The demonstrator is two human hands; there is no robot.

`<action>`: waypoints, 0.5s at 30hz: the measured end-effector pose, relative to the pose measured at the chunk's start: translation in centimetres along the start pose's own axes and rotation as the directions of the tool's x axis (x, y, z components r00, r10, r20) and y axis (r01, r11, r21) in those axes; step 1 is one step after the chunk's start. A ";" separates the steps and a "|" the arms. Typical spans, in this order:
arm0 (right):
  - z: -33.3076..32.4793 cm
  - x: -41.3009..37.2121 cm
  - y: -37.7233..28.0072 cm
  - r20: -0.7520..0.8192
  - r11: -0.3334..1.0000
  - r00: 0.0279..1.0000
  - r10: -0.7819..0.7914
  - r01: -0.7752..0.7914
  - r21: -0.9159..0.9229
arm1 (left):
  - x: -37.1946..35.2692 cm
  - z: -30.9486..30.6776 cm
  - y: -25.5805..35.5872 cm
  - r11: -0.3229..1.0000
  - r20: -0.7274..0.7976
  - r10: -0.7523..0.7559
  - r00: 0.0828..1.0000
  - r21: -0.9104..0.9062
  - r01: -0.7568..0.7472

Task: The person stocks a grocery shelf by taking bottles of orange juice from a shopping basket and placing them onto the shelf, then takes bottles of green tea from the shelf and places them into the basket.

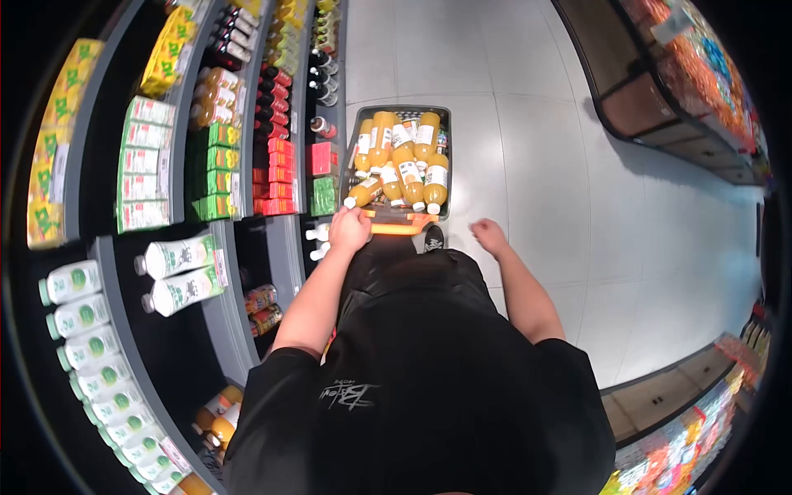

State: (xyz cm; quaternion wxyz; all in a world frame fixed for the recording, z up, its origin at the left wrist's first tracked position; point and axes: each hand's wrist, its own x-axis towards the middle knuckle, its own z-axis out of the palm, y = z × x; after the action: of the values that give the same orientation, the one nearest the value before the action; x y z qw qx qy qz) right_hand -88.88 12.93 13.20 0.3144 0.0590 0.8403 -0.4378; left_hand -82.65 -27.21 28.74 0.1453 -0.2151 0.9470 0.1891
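My left hand (351,229) is closed on the left end of the orange cart handle (392,228). Just beyond the handle is the dark shopping cart (446,124), loaded with several bottles of orange juice (410,177) with white labels, some upright and some tilted. My right hand (490,236) hangs to the right of the handle, apart from it, with its fingers curled in and nothing visible in them.
On the left stand shelves (183,115) with white bottles (87,313), green boxes (221,157), red boxes (281,175) and dark bottles. Display bins (635,103) of packaged goods are at the upper right and lower right. Pale floor tiles (536,165) lie between.
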 end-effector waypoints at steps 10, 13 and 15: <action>-1.8 -21.9 22.1 -0.103 0.586 0.636 0.765 -0.620 0.522 | 3.8 -1.3 1.7 0.982 0.231 -0.141 0.963 0.158 0.106; 3.6 -23.6 24.0 0.185 0.388 0.521 0.833 -0.790 0.474 | 3.6 -0.9 0.3 0.979 0.202 -0.149 0.968 -0.107 0.173; 7.8 -20.6 24.2 0.260 0.570 0.576 0.775 -0.815 0.105 | 4.2 2.8 -4.7 0.833 -0.135 0.022 0.991 -0.545 -0.093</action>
State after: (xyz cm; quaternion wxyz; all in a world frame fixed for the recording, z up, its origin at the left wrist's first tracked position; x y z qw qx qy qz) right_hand -59.76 25.27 4.99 0.5462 0.4241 0.6378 -0.3392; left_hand -83.59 -31.50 23.38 0.0131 -0.2304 0.8659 0.4437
